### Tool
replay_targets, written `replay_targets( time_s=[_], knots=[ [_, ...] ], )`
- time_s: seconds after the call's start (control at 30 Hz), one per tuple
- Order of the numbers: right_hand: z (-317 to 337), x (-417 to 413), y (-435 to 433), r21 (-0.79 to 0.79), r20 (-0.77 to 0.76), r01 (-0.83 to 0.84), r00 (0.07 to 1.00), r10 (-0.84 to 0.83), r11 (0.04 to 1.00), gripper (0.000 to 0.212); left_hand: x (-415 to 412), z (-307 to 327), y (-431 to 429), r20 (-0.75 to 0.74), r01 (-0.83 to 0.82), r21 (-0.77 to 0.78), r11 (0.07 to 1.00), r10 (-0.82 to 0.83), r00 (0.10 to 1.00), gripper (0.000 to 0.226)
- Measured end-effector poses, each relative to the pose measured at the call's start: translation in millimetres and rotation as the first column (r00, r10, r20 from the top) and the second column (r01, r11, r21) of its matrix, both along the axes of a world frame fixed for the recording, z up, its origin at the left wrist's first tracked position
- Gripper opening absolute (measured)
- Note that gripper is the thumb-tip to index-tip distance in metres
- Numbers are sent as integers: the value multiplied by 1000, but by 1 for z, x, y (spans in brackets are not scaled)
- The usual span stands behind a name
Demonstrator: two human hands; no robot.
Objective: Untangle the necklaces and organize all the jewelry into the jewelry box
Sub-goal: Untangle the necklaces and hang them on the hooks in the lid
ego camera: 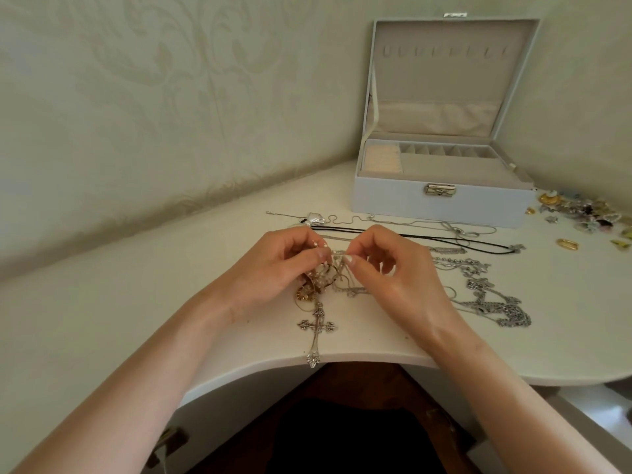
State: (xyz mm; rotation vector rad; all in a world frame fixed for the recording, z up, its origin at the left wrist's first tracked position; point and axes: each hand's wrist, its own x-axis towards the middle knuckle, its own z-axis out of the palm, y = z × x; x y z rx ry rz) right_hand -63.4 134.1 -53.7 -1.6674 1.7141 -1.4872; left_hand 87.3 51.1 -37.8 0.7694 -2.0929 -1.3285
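Note:
A tangle of thin gold and silver necklaces [328, 283] lies on the white table [212, 268] in front of me. My left hand [273, 265] and my right hand [386, 268] each pinch fine chain at the top of the tangle, fingertips nearly touching. A silver cross pendant [316, 326] hangs from the tangle toward the table's front edge. The pale grey jewelry box [441, 203] stands open at the back right, its compartments showing no jewelry.
Separated chains lie behind and right of my hands: a silver heart pendant [315, 218], a black cord [427, 237], and heavy silver chains [492, 299]. A pile of small earrings and rings [581, 213] sits right of the box. Walls close the corner behind.

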Motion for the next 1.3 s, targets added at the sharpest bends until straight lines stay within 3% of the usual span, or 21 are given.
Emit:
replay_targets(
  time_s=[0.43, 0.53, 0.87, 1.1, 1.3],
  knots=[
    [2, 2, 1, -23, 28, -23, 999, 24, 999, 16, -1, 4, 4, 26, -4, 1, 1000, 4, 1000, 14],
    [3, 1, 2, -31, 18, -28, 999, 28, 999, 16, 0, 4, 3, 18, -16, -37, 999, 17, 1000, 2],
    [4, 3, 2, -4, -6, -28, 1000, 28, 1000, 18, -1, 4, 1, -44, -11, 16, 1000, 12, 999, 16],
    [5, 3, 2, -3, 42, -56, 998, 56, 998, 6, 0, 4, 0, -60, -5, 33, 999, 7, 998, 13],
    [2, 3, -1, 14, -39, -29, 999, 29, 999, 17, 1, 4, 0, -37, 14, 23, 1000, -13, 999, 6]
  ],
)
